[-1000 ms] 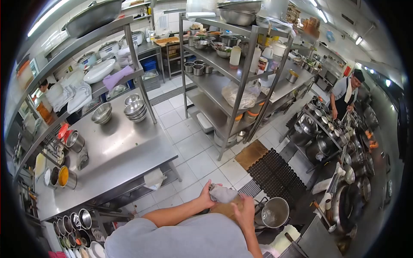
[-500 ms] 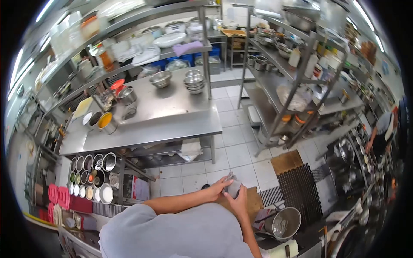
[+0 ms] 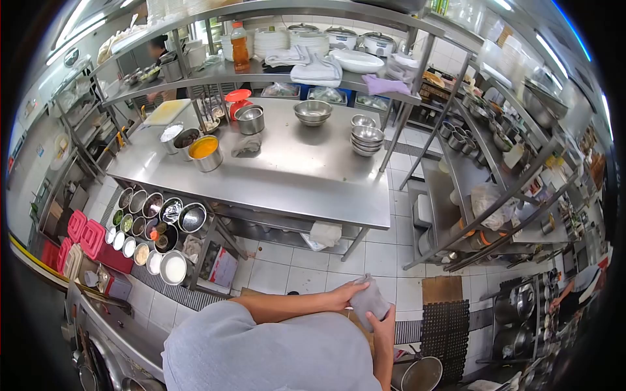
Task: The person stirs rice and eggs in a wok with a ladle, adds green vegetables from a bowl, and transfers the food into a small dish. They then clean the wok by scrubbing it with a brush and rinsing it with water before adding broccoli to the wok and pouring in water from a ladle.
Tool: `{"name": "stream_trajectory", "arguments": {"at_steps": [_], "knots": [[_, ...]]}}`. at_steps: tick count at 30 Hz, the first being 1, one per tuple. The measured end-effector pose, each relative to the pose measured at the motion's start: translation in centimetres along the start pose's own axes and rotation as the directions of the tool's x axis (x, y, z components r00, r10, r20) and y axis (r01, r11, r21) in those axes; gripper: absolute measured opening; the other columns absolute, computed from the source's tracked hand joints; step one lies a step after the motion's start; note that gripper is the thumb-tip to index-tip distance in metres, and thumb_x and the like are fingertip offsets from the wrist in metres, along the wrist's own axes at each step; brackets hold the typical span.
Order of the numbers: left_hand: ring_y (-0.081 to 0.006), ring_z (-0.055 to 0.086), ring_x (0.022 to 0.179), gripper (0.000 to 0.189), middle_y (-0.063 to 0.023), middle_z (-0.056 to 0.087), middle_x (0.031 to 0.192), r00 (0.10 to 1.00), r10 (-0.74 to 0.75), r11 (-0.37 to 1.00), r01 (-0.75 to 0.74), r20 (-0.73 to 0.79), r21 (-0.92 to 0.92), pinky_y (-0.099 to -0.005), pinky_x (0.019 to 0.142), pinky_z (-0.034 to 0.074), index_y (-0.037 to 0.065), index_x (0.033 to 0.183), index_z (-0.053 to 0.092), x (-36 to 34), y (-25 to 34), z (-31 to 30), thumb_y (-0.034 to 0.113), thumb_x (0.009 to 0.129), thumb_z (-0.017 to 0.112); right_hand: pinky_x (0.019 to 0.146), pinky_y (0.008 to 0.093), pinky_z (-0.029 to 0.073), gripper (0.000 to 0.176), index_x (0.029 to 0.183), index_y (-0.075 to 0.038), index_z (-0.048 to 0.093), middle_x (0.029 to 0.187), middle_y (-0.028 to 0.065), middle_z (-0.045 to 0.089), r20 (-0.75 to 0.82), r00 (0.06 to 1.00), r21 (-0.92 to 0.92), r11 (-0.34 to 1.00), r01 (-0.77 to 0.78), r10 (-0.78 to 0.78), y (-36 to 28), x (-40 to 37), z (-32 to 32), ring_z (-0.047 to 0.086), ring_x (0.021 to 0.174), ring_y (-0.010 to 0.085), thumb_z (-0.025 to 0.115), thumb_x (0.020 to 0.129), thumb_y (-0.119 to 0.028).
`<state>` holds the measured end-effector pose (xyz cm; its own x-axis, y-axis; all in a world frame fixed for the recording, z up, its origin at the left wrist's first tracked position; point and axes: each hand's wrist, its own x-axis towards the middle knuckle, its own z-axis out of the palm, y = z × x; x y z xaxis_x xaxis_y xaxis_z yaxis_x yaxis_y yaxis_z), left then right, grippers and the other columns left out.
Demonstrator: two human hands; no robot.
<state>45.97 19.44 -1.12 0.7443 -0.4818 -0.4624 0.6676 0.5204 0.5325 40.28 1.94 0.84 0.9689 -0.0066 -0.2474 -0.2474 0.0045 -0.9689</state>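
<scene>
Low in the middle of the frame, both hands are closed together on a crumpled grey cloth (image 3: 370,301), held above the white tiled floor (image 3: 381,251). The left hand (image 3: 344,294) grips its side and the right hand (image 3: 383,324) clasps it from below. I'd judge this to be wiping or drying the hands. Any next move calls for one hand to let go first. The long stainless steel surface (image 3: 306,176) lies well apart, higher in the frame. No writing is legible, and the label on the orange plastic bottle (image 3: 240,40) on the upper shelf is too small to read.
</scene>
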Motion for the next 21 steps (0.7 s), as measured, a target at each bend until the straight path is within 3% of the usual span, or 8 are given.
{"name": "stream_trajectory", "arguments": {"at_steps": [3,5,9,12,13,14,17,21], "knots": [[-0.0179,0.056,0.104,0.043,-0.0065,0.056,0.115,0.998,0.059,0.998,-0.059,0.032,-0.010,-0.0329,0.087,0.049,0.009,0.127,0.047,0.7,1.9,-2.4,0.030,0.091,0.058,0.086,0.0314,0.045,0.047,0.115,-0.002,0.046,0.105,0.0077,0.056,0.194,0.970,0.159,0.981,0.115,-0.146,-1.2,1.5,3.6,0.054,0.098,0.0173,0.069,0.076,-0.009],[-0.0179,0.057,0.102,0.043,-0.0075,0.056,0.114,0.989,0.142,0.989,-0.140,0.047,-0.051,-0.0322,0.086,0.049,0.008,0.127,0.047,1.2,3.2,-3.7,0.031,0.091,0.057,0.086,0.0318,0.045,0.040,0.116,-0.001,0.047,0.105,0.0075,0.057,0.255,0.951,0.337,0.906,-0.258,0.176,-4.1,1.9,6.3,0.054,0.098,0.0168,0.063,0.080,-0.007],[-0.0170,0.058,0.098,0.054,-0.0093,0.057,0.113,0.928,0.372,0.922,-0.368,-0.015,0.118,-0.0306,0.084,0.049,0.005,0.133,0.042,0.8,6.6,-5.7,0.034,0.091,0.058,0.084,0.0304,0.045,0.031,0.112,0.000,0.049,0.104,0.0079,0.058,0.310,0.940,0.370,0.893,-0.258,0.143,-2.6,4.6,8.9,0.055,0.095,0.0162,0.057,0.082,-0.004],[-0.0207,0.054,0.108,0.057,-0.0121,0.056,0.120,0.858,0.469,0.851,-0.376,-0.208,0.368,-0.0320,0.092,0.043,0.002,0.129,0.048,0.9,7.8,-8.3,0.041,0.089,0.058,0.080,0.0291,0.046,0.029,0.106,-0.001,0.050,0.102,0.0075,0.058,0.290,0.953,0.200,0.969,-0.148,0.086,-2.2,6.4,11.8,0.056,0.090,0.0160,0.061,0.079,-0.004],[-0.0230,0.054,0.109,0.060,-0.0142,0.057,0.120,0.834,0.496,0.825,-0.366,-0.241,0.430,-0.0330,0.092,0.043,0.001,0.129,0.047,0.5,8.4,-9.0,0.044,0.088,0.057,0.079,0.0288,0.045,0.029,0.103,0.000,0.050,0.100,0.0076,0.058,0.296,0.953,-0.046,0.997,-0.057,0.068,-3.0,6.4,13.1,0.055,0.088,0.0153,0.064,0.078,-0.005],[-0.0253,0.055,0.109,0.062,-0.0163,0.057,0.120,0.810,0.519,0.800,-0.349,-0.273,0.488,-0.0340,0.092,0.042,0.001,0.129,0.047,0.2,8.6,-9.5,0.047,0.088,0.057,0.078,0.0285,0.045,0.029,0.099,0.000,0.050,0.098,0.0076,0.058,0.309,0.950,-0.287,0.957,0.044,0.049,-3.8,6.5,14.2,0.055,0.085,0.0146,0.066,0.076,-0.005],[-0.0280,0.056,0.108,0.065,-0.0192,0.058,0.118,0.764,0.550,0.781,-0.328,-0.337,0.532,-0.0349,0.092,0.043,0.000,0.128,0.048,-0.5,9.0,-10.7,0.050,0.087,0.056,0.075,0.0281,0.045,0.031,0.097,0.000,0.050,0.093,0.0082,0.058,0.342,0.935,-0.521,0.847,0.100,0.100,-6.1,7.4,17.0,0.054,0.081,0.0141,0.069,0.073,-0.005],[-0.0280,0.057,0.107,0.064,-0.0215,0.058,0.119,0.708,0.517,0.849,-0.356,-0.480,0.389,-0.0349,0.092,0.043,-0.002,0.127,0.049,1.8,9.6,-14.8,0.048,0.088,0.055,0.064,0.0269,0.045,0.030,0.091,0.000,0.053,0.077,0.0058,0.057,0.385,0.920,-0.380,0.896,0.232,-0.075,-4.2,11.3,16.5,0.053,0.070,0.0130,0.073,0.071,-0.007]]}}
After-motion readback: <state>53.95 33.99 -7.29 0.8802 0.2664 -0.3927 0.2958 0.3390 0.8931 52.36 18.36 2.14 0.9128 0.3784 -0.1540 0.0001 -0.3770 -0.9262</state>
